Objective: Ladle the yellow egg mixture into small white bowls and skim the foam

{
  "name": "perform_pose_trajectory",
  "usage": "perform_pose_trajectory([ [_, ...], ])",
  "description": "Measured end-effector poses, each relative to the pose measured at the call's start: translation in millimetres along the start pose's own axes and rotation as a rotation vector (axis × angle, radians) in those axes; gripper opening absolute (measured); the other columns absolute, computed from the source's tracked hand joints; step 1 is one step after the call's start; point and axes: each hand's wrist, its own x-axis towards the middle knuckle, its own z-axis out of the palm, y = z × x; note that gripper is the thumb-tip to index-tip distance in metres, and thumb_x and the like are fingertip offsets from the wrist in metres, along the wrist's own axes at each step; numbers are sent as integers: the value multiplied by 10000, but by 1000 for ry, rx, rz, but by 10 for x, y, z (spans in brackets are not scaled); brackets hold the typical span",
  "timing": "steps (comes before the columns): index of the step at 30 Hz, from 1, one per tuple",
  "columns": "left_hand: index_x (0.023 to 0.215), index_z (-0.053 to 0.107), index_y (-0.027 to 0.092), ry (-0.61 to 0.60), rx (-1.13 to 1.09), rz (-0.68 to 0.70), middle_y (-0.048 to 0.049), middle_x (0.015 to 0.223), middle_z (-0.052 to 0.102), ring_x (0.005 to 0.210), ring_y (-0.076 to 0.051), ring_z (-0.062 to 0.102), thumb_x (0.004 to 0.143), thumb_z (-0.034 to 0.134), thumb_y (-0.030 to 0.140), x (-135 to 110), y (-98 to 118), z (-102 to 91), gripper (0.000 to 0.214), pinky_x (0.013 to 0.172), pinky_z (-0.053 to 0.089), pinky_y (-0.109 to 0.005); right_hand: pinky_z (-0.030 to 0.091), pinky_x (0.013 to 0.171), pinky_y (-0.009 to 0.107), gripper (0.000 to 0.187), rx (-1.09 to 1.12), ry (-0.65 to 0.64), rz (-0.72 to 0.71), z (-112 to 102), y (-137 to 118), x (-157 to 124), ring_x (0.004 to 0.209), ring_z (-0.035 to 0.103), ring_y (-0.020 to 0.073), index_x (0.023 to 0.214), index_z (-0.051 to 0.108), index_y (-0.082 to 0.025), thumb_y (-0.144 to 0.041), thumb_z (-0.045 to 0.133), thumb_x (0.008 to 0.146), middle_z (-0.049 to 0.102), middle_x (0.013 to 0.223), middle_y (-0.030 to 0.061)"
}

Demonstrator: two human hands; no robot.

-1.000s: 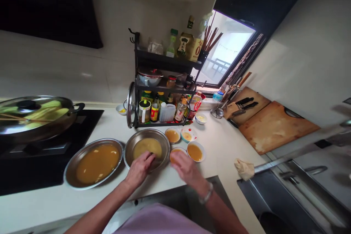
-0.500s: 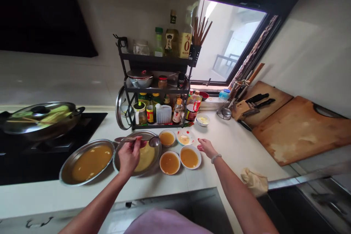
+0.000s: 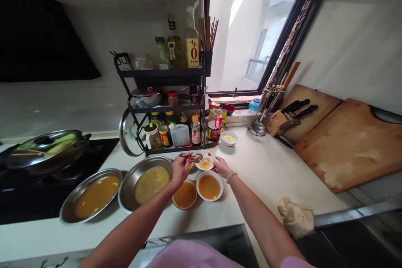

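Observation:
My left hand (image 3: 182, 168) is closed on the handle of a metal spoon (image 3: 198, 158). The spoon's head hangs over the left side of a small white bowl with red marks (image 3: 209, 154), which holds a little pale yellow liquid. At that bowl's right edge, the fingers of my right hand (image 3: 222, 167) pinch the rim. In front stand a white bowl of orange-brown liquid (image 3: 209, 187) and a similar bowl (image 3: 184, 194). Another small bowl lies mostly hidden behind my left hand. Left of it is a large steel basin (image 3: 127, 188) with yellowish liquid.
A second steel basin (image 3: 67, 207) stands beside the stove, where a lidded pan (image 3: 47, 150) sits. Behind the bowls rises a black condiment rack (image 3: 163, 109). A small bowl of pale pieces (image 3: 229, 138), a knife block (image 3: 278, 121) and cutting boards (image 3: 348, 146) are to the right.
My left hand has carried the spoon rightward from over the large basin to the small red-marked bowl. My right hand has closed on that bowl's rim. The view has shifted slightly.

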Motion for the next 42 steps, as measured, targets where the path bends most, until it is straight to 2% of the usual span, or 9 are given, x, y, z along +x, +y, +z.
perform_pose_trajectory([
  [3,1012,710,188,-86,124,138,-83,961,707,796,-160,691,923,453,373,52,-46,51,329,755,571,-314,448,423,216,712,-71,30,-45,17,37,-3,434,555,121,1412,366,-93,-153,587,738,619,660,0],
  [7,1034,712,196,-143,309,308,-71,915,691,813,-149,664,921,477,303,56,-102,92,281,785,548,-293,446,451,205,659,-179,67,-163,3,66,-38,442,531,105,1359,474,-167,-131,578,709,614,673,-18],
  [17,1071,684,190,-266,380,399,-70,923,680,849,-142,658,941,433,278,-96,-172,67,296,794,533,-270,484,648,223,638,-345,131,-338,-29,110,-88,663,572,145,1305,545,-181,-115,519,671,655,796,7],
  [19,1028,696,185,-262,335,292,-74,916,691,855,-153,660,908,477,269,-90,-148,95,264,803,528,-278,484,658,219,627,-357,130,-345,-24,107,-89,670,574,144,1293,554,-180,-114,519,671,653,799,7],
  [24,736,717,157,-53,250,-226,-77,697,715,720,-193,692,846,514,299,-7,-96,206,271,797,529,-326,479,571,213,639,-357,134,-312,-10,92,-76,579,566,137,1323,516,-159,-121,507,685,632,732,-2],
  [28,609,689,151,41,220,-401,-90,577,701,563,-204,690,848,447,306,57,-123,246,374,651,543,-313,479,567,215,641,-342,140,-290,-15,92,-72,524,566,122,1314,527,-170,-106,517,676,648,749,3],
  [32,605,701,133,128,174,-516,-129,584,708,609,-245,713,830,447,295,76,-190,209,376,602,541,-314,479,556,219,666,-307,144,-256,-27,120,-68,470,563,116,1336,503,-174,-99,515,674,647,718,-7],
  [37,697,727,115,204,105,-556,-129,583,709,692,-263,724,819,494,331,82,-225,112,341,647,550,-330,482,553,226,686,-258,153,-192,-38,155,-27,459,574,121,1355,485,-174,-108,534,673,634,670,-27],
  [42,747,723,100,290,-26,-583,-125,597,712,653,-256,721,808,535,373,107,-161,30,337,659,564,-351,498,542,251,591,-197,142,-98,-36,182,36,497,603,142,1339,470,-115,-152,571,758,662,726,23],
])
